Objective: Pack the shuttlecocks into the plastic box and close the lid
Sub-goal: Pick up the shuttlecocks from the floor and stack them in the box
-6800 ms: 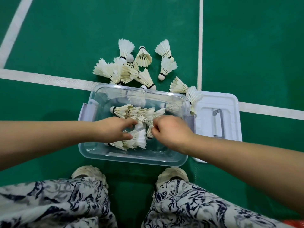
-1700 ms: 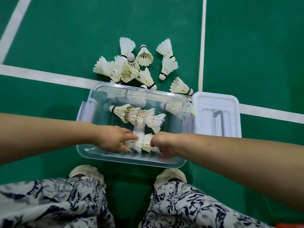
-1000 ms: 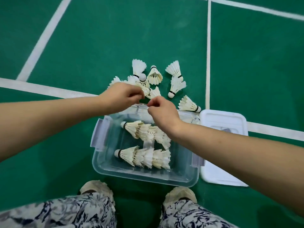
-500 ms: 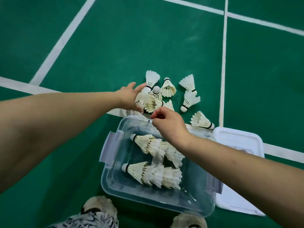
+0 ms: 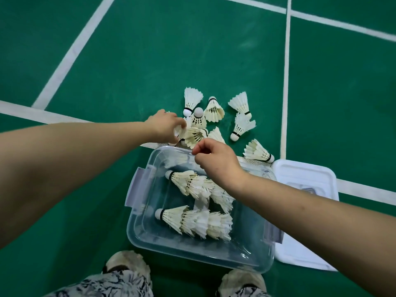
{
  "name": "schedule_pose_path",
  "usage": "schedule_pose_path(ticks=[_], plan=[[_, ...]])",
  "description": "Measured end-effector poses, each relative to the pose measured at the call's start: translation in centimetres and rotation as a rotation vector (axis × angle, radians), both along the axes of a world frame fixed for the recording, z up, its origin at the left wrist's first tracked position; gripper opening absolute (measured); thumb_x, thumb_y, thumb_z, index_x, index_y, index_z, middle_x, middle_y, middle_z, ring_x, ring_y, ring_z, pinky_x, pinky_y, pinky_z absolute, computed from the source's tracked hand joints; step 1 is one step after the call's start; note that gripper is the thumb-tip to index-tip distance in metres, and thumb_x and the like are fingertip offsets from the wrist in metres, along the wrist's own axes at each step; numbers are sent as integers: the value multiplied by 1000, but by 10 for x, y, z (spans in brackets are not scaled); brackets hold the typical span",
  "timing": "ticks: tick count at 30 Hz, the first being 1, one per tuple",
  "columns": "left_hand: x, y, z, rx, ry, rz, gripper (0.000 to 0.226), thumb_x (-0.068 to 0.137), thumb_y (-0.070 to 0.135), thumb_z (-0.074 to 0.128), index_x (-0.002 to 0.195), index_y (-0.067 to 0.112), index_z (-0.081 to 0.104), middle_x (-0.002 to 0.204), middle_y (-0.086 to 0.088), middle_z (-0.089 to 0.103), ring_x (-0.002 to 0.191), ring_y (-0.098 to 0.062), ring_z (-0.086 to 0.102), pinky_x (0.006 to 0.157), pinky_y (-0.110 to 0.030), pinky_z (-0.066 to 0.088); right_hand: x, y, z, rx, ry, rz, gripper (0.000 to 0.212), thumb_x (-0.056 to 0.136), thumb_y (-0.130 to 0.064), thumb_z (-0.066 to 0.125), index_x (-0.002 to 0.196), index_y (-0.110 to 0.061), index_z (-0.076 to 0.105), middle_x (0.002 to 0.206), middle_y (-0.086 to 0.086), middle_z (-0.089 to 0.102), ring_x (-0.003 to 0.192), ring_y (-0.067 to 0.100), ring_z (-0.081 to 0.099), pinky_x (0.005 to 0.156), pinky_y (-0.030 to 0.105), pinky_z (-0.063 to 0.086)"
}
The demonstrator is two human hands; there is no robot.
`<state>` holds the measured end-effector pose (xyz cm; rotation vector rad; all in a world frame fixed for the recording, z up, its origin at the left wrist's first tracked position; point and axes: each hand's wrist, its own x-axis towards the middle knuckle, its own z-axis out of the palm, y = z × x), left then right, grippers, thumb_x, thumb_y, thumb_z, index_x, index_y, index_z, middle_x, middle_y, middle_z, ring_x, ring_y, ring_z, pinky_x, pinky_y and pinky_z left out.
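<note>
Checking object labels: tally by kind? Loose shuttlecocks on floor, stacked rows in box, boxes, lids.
loose shuttlecocks on floor: 8 visible; left hand may hide more
stacked rows in box: 2
plastic box: 1
lid: 1
Total: 12

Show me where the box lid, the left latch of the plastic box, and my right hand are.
box lid [image 5: 304, 176], head view, flat top.
left latch [image 5: 137, 187], head view, middle.
right hand [image 5: 216, 159], head view, back of hand.
</note>
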<state>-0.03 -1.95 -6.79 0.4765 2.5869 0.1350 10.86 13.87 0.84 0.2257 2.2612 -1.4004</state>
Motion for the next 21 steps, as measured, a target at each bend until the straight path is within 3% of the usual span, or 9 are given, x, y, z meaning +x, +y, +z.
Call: schedule_pose_path(ticks=[3,8,14,21], plan=[[4,-2,5,26,58,-19,55,72,43,68,119,21,50,116,-7,53,102,-29,43,90,-37,39,3,6,0,-21,-17,-33,28,79,-1,49,64,-25,54,63,-7,52,59,12,43,54,23,34],[14,-6,13,94,83,-27,52,75,36,67,120,16,50,121,-8,52,104,-28,43,90,-37,37,9,16,2,-10,-26,-42,30,80,-1,50,63,-25,53,64,-7,52,63,11,46,58,24,38],[21,-11,34,203,164,-21,46,76,28,67,117,13,52,117,-6,54,106,-25,42,92,-33,35,12,28,5,-4,-29,-68,29,81,-1,49,65,-25,53,64,-8,52,60,10,46,50,20,33],[39,-12,77,339,390,-136,41,71,21,73,108,11,57,108,-7,58,98,-27,46,88,-30,36,15,43,11,10,38,-106,25,82,-3,52,70,-25,54,66,-7,52,59,11,44,51,21,35]])
